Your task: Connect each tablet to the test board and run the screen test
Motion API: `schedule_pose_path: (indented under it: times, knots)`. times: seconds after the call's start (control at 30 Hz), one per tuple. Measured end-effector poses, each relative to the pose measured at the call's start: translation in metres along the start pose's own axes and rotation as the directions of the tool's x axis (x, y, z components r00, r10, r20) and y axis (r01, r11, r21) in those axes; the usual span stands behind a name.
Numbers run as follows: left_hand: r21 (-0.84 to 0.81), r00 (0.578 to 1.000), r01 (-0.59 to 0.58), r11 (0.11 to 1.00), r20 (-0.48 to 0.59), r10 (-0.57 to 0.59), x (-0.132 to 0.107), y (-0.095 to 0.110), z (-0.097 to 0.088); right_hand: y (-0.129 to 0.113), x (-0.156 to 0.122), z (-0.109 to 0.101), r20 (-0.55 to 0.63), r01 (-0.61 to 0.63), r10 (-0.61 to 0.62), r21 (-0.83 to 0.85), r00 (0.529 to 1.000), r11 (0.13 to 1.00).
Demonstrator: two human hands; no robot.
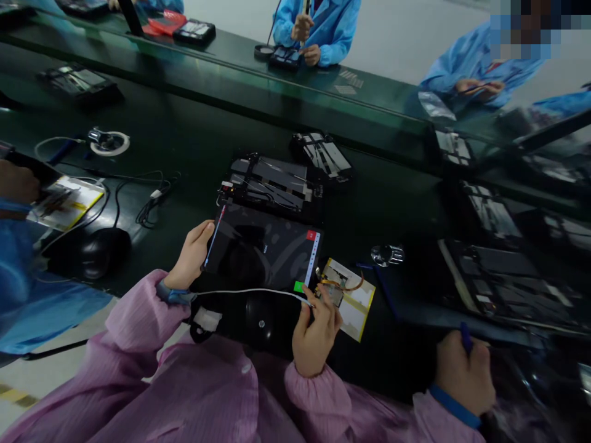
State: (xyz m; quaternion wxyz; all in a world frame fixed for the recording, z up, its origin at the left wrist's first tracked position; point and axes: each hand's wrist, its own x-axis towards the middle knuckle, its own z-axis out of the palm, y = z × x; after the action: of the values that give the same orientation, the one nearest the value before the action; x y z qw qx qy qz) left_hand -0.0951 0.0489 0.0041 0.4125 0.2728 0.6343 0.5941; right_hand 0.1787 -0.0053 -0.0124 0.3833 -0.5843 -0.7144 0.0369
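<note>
A dark display panel (pixel 244 246) shows a lit strip down its right side, with a red square above and a green square below. My left hand (pixel 190 257) grips the panel's left edge, thumb on top. A blue band with a white cord circles that wrist. At the panel's lower right corner, my right hand (pixel 317 332) has its fingers extended, with a fingertip at the green square. Behind the panel, touching or nearly so, lies an opened device body (pixel 277 178) with exposed inner parts. A white-and-yellow board (pixel 357 301) with an orange flat cable lies beside my right hand.
A black HP mouse (pixel 259 319) sits near my body. Another device body (pixel 323 157) lies farther back. Co-workers' hands flank me: one at left (pixel 18 184), one at right holding a blue tool (pixel 466 338). A raised ledge (pixel 231 77) crosses behind the bench.
</note>
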Motion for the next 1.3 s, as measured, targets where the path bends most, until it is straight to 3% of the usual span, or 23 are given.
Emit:
schedule_pose_path:
  times: [0.17,0.4,0.53,0.77,0.93,1.1,1.3]
  knots:
    - [-0.014,1.000,0.009,1.000,0.001,-0.009,0.001,-0.001,0.000,-0.005,-0.004,0.001,-0.024,0.055,-0.053,0.078,0.998,0.995]
    - [0.029,0.999,-0.002,1.000,-0.037,0.003,0.003,-0.004,-0.002,-0.010,-0.006,0.004,0.028,-0.001,-0.006,0.238,1.000,0.971]
    - [0.032,1.000,-0.017,0.999,-0.021,0.017,0.003,-0.004,-0.001,-0.018,-0.004,0.009,0.020,0.095,-0.104,0.260,0.994,0.961]
    - [0.009,0.999,-0.001,1.000,0.042,0.001,0.002,0.006,0.002,-0.040,0.000,0.019,0.164,0.211,-0.288,0.373,0.943,0.903]
    - [0.023,0.997,-0.045,0.999,0.056,0.043,0.002,0.010,0.002,-0.040,0.000,0.018,0.176,0.161,-0.245,0.391,0.954,0.906]
    - [0.016,0.995,-0.044,0.999,0.085,0.042,0.002,0.008,0.000,-0.034,-0.001,0.011,0.115,0.084,-0.148,0.435,0.982,0.897]
    - [0.004,0.999,-0.009,1.000,0.053,0.009,0.001,0.007,0.000,-0.025,0.001,0.009,0.076,0.017,-0.041,0.291,0.996,0.957]
